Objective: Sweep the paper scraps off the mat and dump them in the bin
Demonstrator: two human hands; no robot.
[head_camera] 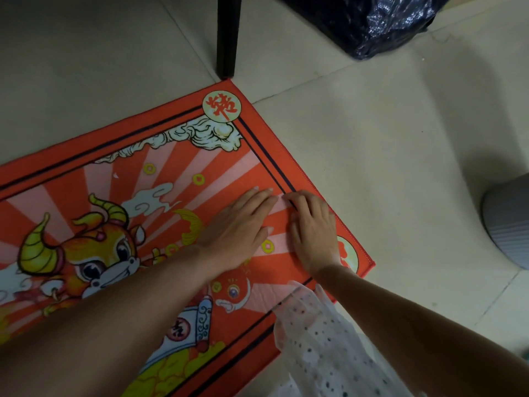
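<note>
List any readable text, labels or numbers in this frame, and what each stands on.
Round badge at the mat corner: one red Chinese character, too stylised to read surely.
Scroll medallion on the mat: one character, blurred.
Badge by the right hand: mostly hidden.
Nothing else written.

One mat (120,173) is seen, with one small paper scrap (116,175) on it. Two hands are counted: left hand (240,224), right hand (313,230). One black bag (380,21), one dark leg (228,35) and one grey bin (508,219) are shown.
</note>
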